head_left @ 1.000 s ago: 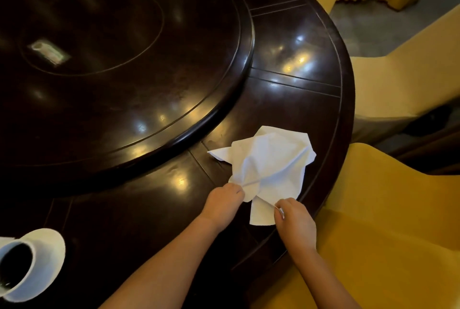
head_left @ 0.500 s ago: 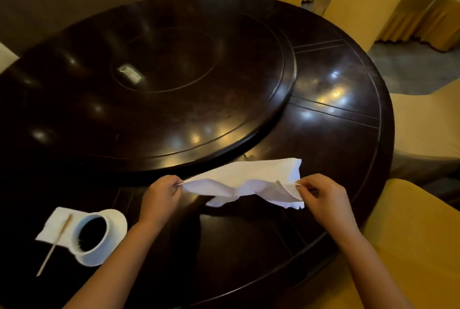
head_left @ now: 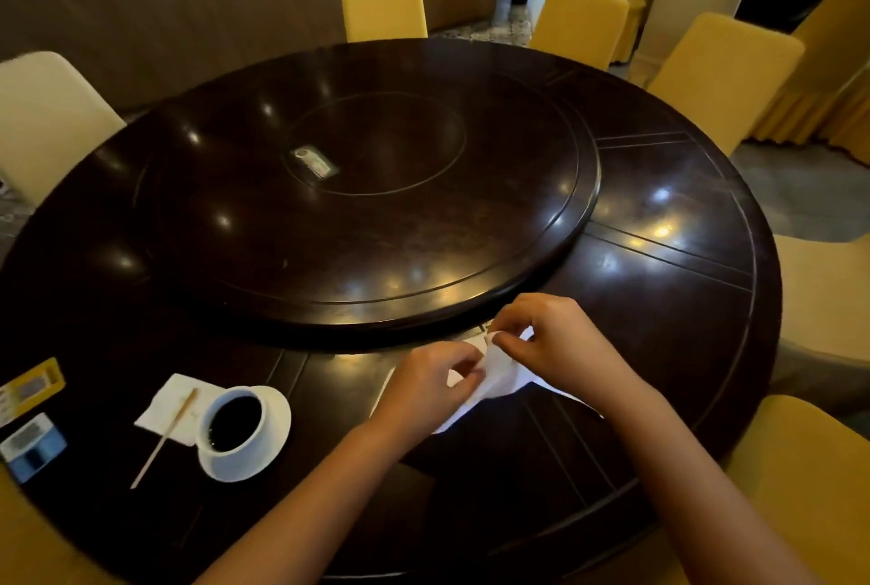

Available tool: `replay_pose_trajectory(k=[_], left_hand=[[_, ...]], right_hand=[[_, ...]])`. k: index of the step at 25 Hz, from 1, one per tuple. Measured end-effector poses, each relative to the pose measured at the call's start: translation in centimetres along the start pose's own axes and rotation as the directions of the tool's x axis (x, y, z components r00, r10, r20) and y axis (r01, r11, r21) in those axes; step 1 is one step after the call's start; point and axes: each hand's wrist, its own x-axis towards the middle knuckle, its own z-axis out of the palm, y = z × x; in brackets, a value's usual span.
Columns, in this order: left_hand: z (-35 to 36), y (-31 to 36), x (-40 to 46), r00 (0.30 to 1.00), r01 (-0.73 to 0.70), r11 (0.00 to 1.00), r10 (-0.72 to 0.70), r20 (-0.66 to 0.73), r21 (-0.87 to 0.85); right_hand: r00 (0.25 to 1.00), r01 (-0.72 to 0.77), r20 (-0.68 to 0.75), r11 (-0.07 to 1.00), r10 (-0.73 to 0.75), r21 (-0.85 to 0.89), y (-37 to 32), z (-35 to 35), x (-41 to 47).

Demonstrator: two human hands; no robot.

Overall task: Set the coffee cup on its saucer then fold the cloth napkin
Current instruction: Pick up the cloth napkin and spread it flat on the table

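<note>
Two hands (head_left: 426,389) (head_left: 555,339), rumpled white cloth napkin (head_left: 503,375)

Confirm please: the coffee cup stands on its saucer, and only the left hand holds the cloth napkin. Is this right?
Not quite. In the head view both hands hold the cloth napkin: the left hand and the right hand. The coffee cup does stand on its saucer.

No text is legible; print on the cards (head_left: 32,415) at the table's left edge is blurred.
</note>
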Motion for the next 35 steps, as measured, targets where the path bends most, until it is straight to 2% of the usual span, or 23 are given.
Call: replay_pose_trajectory(k=[3,5,7,8,10,13,16,18,20,23,25,27,30,33,35], left_hand=[[-1.7,-1.3,-0.5,0.999,0.037,0.997,-0.038,-0.023,-0.062],[-3.4,-2.1,-0.4,0.998,0.066,0.998,-0.066,-0.002,-0.01],[-6.5,-2.2,-1.0,0.995,0.087,0.995,-0.089,-0.051,-0.038],[-8.0,-2.0,-0.7,0.995,0.09,0.991,-0.093,-0.025,-0.104],[-11.3,-1.6,0.1,0.986,0.109,0.981,-0.086,0.144,-0.161],[-14.5,-2.0,0.8,0.891,0.153,0.988,-0.136,0.434,-0.005],[-15.3,-4.0,0.4,0.795,0.171,0.97,-0.24,0.556,0.174],[-15.4,-5.6,0.3,0.777,0.168,0.941,-0.31,0.548,0.294],[-15.9,-7.0,0.7,0.802,0.193,0.91,-0.362,0.475,0.367],[-17.4,-7.8,2.2,0.858,0.234,0.855,-0.406,0.316,0.463],[-19.3,-7.1,4.0,0.933,0.275,0.836,-0.351,0.079,0.475],[-22.2,-5.1,6.2,0.955,0.29,0.859,-0.232,-0.184,0.421],[-26.2,-1.0,8.3,0.902,0.224,0.849,0.006,-0.432,0.479],[-27.0,1.6,7.5,0.745,0.103,0.754,0.373,-0.553,0.648],[-25.6,1.9,5.7,0.646,0.058,0.717,0.504,-0.573,0.695]], right_hand=[[0.999,0.042,0.002,0.996,-0.042,0.077,0.6,-1.8,0.0],[0.999,0.033,0.04,0.996,-0.036,0.088,1.9,-3.3,0.0],[0.985,0.035,0.167,0.999,-0.037,0.013,2.2,-4.1,0.3],[0.973,0.016,0.232,0.999,-0.007,-0.034,2.8,-4.3,0.5],[0.948,-0.023,0.314,0.995,0.051,-0.093,3.6,-4.3,1.1],[0.94,-0.083,0.326,0.995,0.098,-0.06,4.6,-4.6,2.0],[0.923,-0.07,0.363,0.984,0.125,-0.161,5.1,-4.6,3.5],[0.919,-0.025,0.377,0.97,0.117,-0.241,5.2,-4.1,4.8],[0.951,0.003,0.301,0.971,0.072,-0.24,5.1,-3.7,6.4],[0.997,-0.028,0.07,0.972,0.046,-0.231,4.3,-4.2,9.3],[0.991,-0.049,-0.134,0.962,0.013,-0.268,3.6,-5.8,11.3],[0.94,-0.033,-0.334,0.955,-0.07,-0.293,2.7,-8.1,13.0],[0.795,-0.004,-0.576,0.947,-0.191,-0.32,1.4,-11.9,14.2],[0.634,0.011,-0.723,0.938,-0.275,-0.347,1.0,-14.4,13.8],[0.558,0.024,-0.773,0.936,-0.303,-0.35,1.6,-14.7,12.8]])
